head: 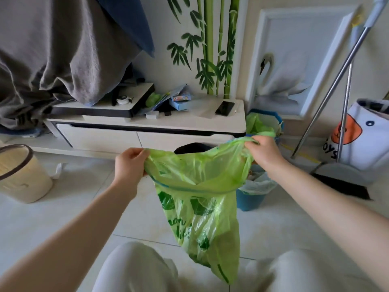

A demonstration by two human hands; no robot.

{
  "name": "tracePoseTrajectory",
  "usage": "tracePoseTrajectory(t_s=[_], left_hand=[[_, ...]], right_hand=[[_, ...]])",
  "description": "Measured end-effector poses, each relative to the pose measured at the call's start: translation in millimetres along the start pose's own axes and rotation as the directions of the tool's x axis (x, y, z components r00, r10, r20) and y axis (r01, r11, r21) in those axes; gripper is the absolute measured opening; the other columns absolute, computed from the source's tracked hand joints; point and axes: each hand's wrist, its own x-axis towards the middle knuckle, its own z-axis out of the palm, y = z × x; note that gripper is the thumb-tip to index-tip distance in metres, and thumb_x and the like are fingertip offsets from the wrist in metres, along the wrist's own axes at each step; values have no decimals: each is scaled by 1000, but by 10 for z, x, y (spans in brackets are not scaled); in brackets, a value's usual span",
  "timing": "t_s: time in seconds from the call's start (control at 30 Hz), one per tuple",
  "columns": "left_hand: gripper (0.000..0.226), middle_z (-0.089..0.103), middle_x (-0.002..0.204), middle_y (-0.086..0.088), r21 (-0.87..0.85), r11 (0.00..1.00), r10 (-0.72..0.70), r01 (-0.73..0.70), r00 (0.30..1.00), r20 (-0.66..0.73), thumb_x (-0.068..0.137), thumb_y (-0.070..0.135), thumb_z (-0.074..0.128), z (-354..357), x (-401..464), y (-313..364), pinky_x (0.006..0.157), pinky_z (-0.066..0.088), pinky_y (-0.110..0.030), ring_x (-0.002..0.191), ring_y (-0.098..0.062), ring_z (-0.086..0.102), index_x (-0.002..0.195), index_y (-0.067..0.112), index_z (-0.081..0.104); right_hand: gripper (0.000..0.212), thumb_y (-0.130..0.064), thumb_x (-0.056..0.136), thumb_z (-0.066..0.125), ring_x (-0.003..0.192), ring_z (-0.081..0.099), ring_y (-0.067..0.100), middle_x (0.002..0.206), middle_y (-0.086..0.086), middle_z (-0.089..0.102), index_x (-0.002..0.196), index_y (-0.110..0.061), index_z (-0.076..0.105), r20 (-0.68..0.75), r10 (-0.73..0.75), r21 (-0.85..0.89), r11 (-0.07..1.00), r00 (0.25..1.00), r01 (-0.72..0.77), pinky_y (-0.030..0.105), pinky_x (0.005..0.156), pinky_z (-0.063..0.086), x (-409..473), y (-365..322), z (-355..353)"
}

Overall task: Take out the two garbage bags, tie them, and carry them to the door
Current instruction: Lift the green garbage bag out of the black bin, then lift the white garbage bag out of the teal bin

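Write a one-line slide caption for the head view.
Left hand and right hand stretch a green plastic bag open above a tiled floor.

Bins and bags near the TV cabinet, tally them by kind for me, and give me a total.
Green plastic bags: 2, one held up by the left hand and right hand, one lining the far blue bin
Blue bins: 2
Cream bins: 1
Total: 5
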Motion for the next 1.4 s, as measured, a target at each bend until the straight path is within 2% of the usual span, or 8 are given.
tracePoseTrajectory(t_s=[0.13, 0.23, 0.53, 0.77, 0.97, 1.13, 1.27, 1.4], left_hand=[[14, 66, 79, -9, 51, 996, -75, 76, 997, -22, 86, 12, 62, 62, 62, -507, 58, 54, -28, 72, -23, 64, 73, 18, 66], [11, 65, 81, -12, 105, 986, -121, 126, 991, -52, 86, 11, 60, 80, 99, -855, 64, 56, -31, 75, -27, 63, 77, 13, 66], [9, 67, 87, -15, 212, 936, -284, 283, 958, -25, 91, 13, 59, 8, -21, -1736, 67, 58, -35, 76, -29, 66, 87, 8, 65], [6, 66, 80, -9, 160, 931, -336, 328, 941, 31, 83, 16, 71, 11, -48, -1879, 59, 54, -25, 72, -22, 65, 84, 12, 66], [33, 69, 89, -6, 140, 893, -446, 427, 883, 151, 74, 17, 80, 62, -180, -1890, 62, 55, -29, 76, -19, 69, 100, 15, 61], [5, 66, 78, -9, 240, 925, -325, 295, 941, 96, 86, 12, 65, 101, -204, -1841, 54, 55, -28, 69, -23, 65, 90, 11, 65], [6, 67, 80, -17, 278, 952, -118, 127, 992, -49, 84, 14, 61, 68, -121, -1737, 69, 57, -43, 68, -27, 60, 82, 12, 66], [6, 66, 74, -4, 360, 922, -123, 141, 990, -73, 76, 19, 63, 102, -114, -1647, 59, 45, -28, 73, -26, 59, 77, 20, 68]], right_hand=[[23, -18, 89, 52, 72, 62, 28, 81, 18, 68, 86, 1, 65, -5, 75, -77, 994, 997, -75, 31, 66, 51, -73, 461, 258], [22, -13, 90, 52, 61, 55, 21, 69, 16, 62, 77, 1, 64, 59, 93, -114, 990, 994, -86, 18, 48, 42, -101, 743, 387], [21, -8, 90, 52, 61, 51, 21, 65, 11, 56, 77, 5, 64, 242, 226, -403, 908, 944, -114, 28, 55, 35, -256, 1457, 600], [14, -7, 84, 56, 63, 52, 22, 64, 9, 58, 74, -2, 64, 279, 292, -467, 874, 915, -136, 31, 59, 37, -349, 1569, 685], [7, -15, 79, 66, 67, 58, 22, 77, 11, 68, 82, -8, 68, 324, 296, -492, 864, 899, -107, 31, 62, 44, -371, 1540, 722], [10, -5, 83, 58, 73, 57, 27, 81, 16, 67, 83, -3, 68, 288, 237, -475, 877, 928, -77, 35, 69, 46, -284, 1541, 759], [10, -6, 85, 60, 76, 57, 25, 81, 6, 64, 88, -7, 69, 206, 171, -429, 901, 964, -68, 31, 69, 44, -204, 1517, 719], [15, -6, 82, 63, 83, 64, 27, 89, 7, 69, 94, -8, 71, 208, 243, -415, 899, 947, -140, 35, 78, 52, -185, 1543, 630]])
